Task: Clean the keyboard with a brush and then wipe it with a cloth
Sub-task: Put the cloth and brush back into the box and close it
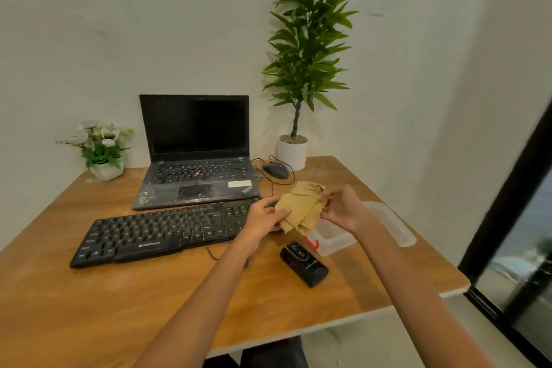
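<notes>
Two hands point(301, 213) w/ cloth point(301, 209) above kbd point(161, 233)

**Hidden and cut off**

Right end of keyboard point(158, 233) covered by left hand point(263, 219) and cloth point(301, 209). Part of clear container point(331, 240) masked behind cloth and right hand point(343, 209). Near left of desk point(74, 308) cut by frame edge. Print on black device point(304, 263) too small to read.
</notes>
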